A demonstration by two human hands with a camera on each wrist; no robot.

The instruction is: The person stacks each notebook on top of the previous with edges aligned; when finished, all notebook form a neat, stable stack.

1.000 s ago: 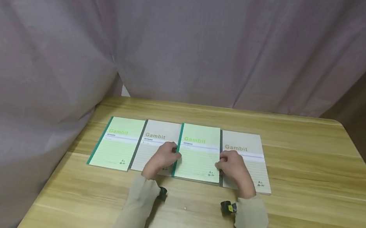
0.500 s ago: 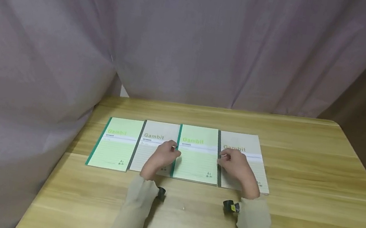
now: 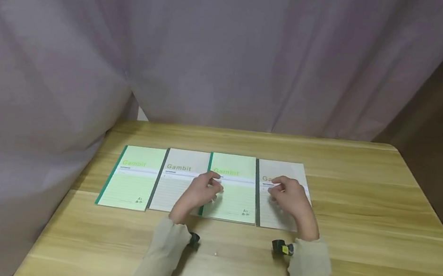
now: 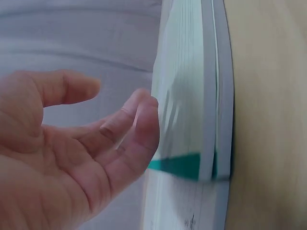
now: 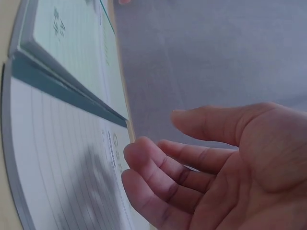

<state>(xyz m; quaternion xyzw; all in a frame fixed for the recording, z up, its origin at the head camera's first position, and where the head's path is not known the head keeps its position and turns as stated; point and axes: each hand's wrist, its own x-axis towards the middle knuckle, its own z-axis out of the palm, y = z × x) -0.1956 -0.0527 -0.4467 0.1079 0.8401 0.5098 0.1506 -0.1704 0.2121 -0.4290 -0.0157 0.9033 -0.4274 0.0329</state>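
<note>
Quick count: four notebooks in a row on the surface (image 3: pixel 366 202). Two are green, the far-left green notebook (image 3: pixel 131 177) and the second green notebook (image 3: pixel 235 192). Two are grey, one grey notebook (image 3: pixel 178 179) between the greens and the other grey notebook (image 3: pixel 274 215) at the right end. Plus two hands and one curtain (image 3: pixel 218 42).

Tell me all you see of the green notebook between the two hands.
The green notebook lies flat and closed on the wooden table, third in a row of four. Pale green ruled cover, darker green spine, "Gambit" printed on top. It looks like a paper cover. The left hand hovers over its spine edge; contact is unclear.
</note>
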